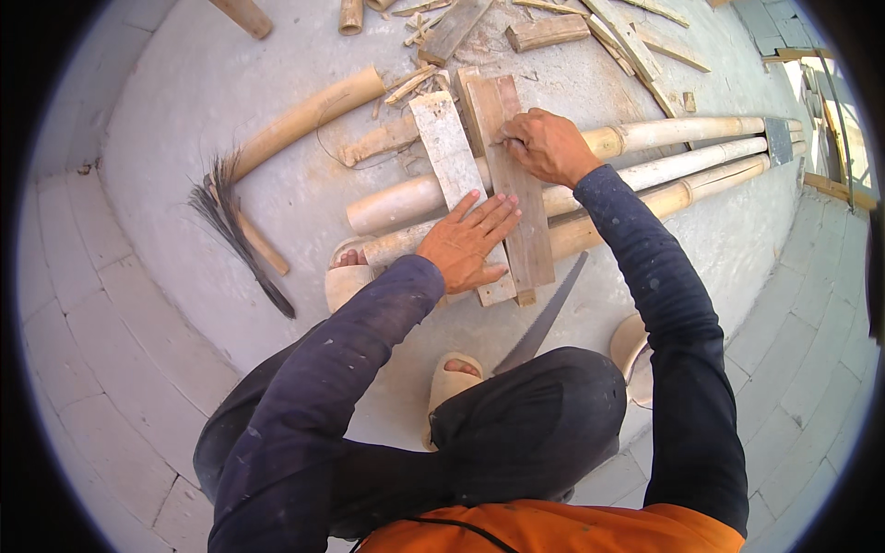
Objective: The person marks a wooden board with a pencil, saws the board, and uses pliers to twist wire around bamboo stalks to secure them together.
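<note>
My left hand (466, 241) lies flat with its fingers apart, pressing across a whitish board (447, 147) and the edge of a brown wooden board (532, 226). Both boards rest crosswise over several bamboo poles (664, 134). Toward the far part of the brown board, my right hand (553, 147) is closed, thumb and fingers pinched together against the wood. What it pinches is too small to make out. A handsaw blade (551, 318) lies on the floor beside the near end of the boards, its handle end hidden by my leg.
A dark band (778, 140) joins the poles at their right end. To the left lie a loose bamboo length (309, 120) and a bundle of black bristles (226, 207). Wood offcuts (548, 33) litter the far floor. My sandalled foot (454, 378) is near the saw.
</note>
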Action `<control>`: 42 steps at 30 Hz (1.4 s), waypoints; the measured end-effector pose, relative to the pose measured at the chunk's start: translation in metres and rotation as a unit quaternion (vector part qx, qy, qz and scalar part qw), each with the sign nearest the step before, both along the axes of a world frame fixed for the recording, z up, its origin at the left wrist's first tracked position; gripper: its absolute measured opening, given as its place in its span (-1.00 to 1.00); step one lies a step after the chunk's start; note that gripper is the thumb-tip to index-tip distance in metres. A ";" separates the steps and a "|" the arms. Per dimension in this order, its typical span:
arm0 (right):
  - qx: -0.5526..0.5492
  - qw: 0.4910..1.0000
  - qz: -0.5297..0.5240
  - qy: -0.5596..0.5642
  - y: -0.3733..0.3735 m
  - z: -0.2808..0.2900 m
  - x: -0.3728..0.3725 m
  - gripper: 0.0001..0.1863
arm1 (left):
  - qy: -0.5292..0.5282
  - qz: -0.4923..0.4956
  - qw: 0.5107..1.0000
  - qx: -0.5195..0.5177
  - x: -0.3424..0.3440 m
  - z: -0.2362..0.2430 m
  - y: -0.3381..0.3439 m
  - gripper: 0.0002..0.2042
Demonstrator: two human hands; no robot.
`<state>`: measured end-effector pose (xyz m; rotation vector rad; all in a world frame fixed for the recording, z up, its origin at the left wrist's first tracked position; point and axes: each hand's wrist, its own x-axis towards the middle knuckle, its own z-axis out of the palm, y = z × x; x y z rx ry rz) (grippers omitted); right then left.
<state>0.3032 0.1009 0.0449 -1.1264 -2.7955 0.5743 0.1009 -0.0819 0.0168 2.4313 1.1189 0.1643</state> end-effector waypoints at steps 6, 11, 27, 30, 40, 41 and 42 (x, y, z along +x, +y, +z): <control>-0.004 0.999 -0.030 0.033 -0.012 -0.001 0.006 -0.81 | 0.030 -0.009 0.999 -0.007 0.004 0.005 -0.002 -0.13; -0.028 0.998 -0.026 0.040 -0.013 0.003 0.002 -0.81 | 0.026 -0.002 1.000 -0.003 0.002 0.002 -0.002 -0.13; -0.065 0.994 -0.081 -0.038 0.009 0.011 0.028 -0.77 | 0.046 0.005 0.999 -0.018 0.011 0.007 -0.004 -0.13; -0.061 0.973 -0.132 -0.179 0.023 0.025 0.074 -0.74 | 0.029 0.007 1.000 -0.002 0.014 0.000 -0.006 -0.12; -0.161 0.935 -0.312 0.054 -0.074 0.063 0.123 -0.68 | 0.060 -0.002 0.998 -0.008 -0.006 0.005 -0.004 -0.12; -0.157 0.939 -0.296 0.081 -0.077 0.059 0.117 -0.67 | 0.050 -0.008 0.999 -0.006 -0.002 0.004 -0.002 -0.11; -0.170 0.938 -0.285 0.101 -0.078 0.056 0.110 -0.64 | 0.042 -0.016 0.999 -0.004 0.005 0.004 0.002 -0.11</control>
